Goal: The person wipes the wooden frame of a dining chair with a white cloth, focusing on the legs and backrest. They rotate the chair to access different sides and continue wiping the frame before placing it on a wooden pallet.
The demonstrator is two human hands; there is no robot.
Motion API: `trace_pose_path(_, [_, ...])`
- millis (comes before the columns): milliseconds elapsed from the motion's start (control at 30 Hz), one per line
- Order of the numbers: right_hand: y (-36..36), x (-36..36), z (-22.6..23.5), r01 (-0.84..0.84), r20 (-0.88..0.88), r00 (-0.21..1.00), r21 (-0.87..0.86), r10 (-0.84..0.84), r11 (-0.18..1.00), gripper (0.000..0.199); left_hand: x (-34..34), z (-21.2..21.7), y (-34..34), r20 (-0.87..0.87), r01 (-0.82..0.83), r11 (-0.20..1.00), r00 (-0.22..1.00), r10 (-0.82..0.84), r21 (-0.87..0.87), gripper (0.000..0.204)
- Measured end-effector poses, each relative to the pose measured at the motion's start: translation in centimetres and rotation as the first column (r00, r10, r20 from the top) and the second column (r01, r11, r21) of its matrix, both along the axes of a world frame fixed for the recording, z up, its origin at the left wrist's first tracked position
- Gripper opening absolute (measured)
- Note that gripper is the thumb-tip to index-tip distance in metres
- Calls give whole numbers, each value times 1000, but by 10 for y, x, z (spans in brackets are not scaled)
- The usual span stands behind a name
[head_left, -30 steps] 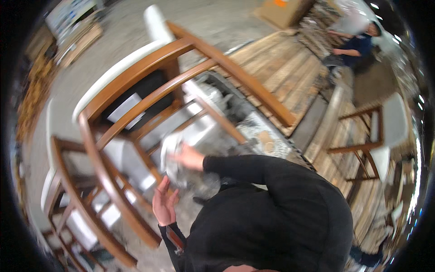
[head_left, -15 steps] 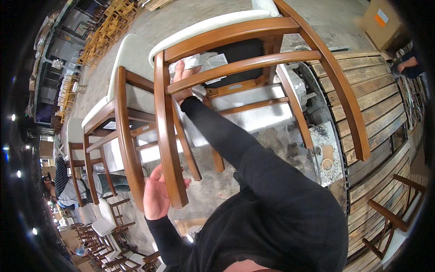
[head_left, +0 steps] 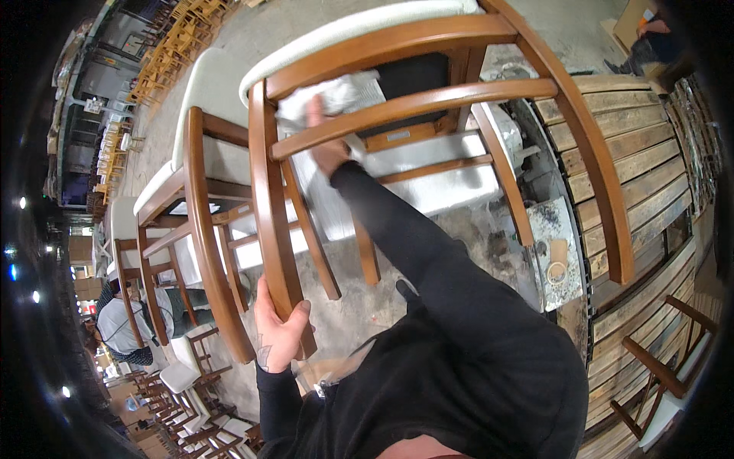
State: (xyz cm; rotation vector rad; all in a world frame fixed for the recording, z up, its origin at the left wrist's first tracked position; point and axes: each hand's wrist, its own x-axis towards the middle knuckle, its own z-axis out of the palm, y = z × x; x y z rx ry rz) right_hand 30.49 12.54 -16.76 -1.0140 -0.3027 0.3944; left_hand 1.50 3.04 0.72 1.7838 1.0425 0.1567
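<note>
A brown wooden chair (head_left: 417, 101) with a pale upholstered seat is tipped up in front of me, its legs toward me and its dark underside showing. My left hand (head_left: 279, 329) wraps round the lower end of its near left leg, thumb on one side and fingers on the other. Reaching past the crossbar, my right hand (head_left: 327, 145) is at the seat's underside with a crumpled white cloth (head_left: 344, 96). Motion blurs this hand, and the bar covers part of it. Close on the left stands a similar chair (head_left: 200, 229).
A slatted wooden platform (head_left: 627, 145) runs along the right, with another chair (head_left: 657, 367) lying on it. Between it and the chair is a stained board (head_left: 556, 237) bearing a tape roll. A co-worker (head_left: 134, 325) bends at the left; another person (head_left: 657, 46) is at far right.
My left hand has gone from loosely open beside the chair leg to gripping it. The right hand has shifted slightly right, and the white cloth now spreads wider over the underside.
</note>
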Motion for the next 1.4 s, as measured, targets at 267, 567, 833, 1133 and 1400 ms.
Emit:
trace_pose_path(267, [-27,13,-113,-124,127,906,-832,403,541,46,5,1,4,-32,36,991,999,-32,130,57])
trace_pose_path(567, [-60,-47,-198,366,545,503,-837,670,406,48,0,-7,9,-8,-3,996,1000,4,85,77])
trace_pose_path(833, [-128,-145,-186,400,620,-215,-649,755,647,37,1,-4,7,-50,-11,998,999,14,64,91])
trace_pose_path(1133, [-27,-57,-236,451,616,185,-745,766,491,45,6,-2,1,-46,-112,994,993,111,-7,78])
trace_pose_path(1400, [-137,-187,-158,-316,225,191,-907,956,276,41,0,3,5,-147,-141,985,981,125,-99,81])
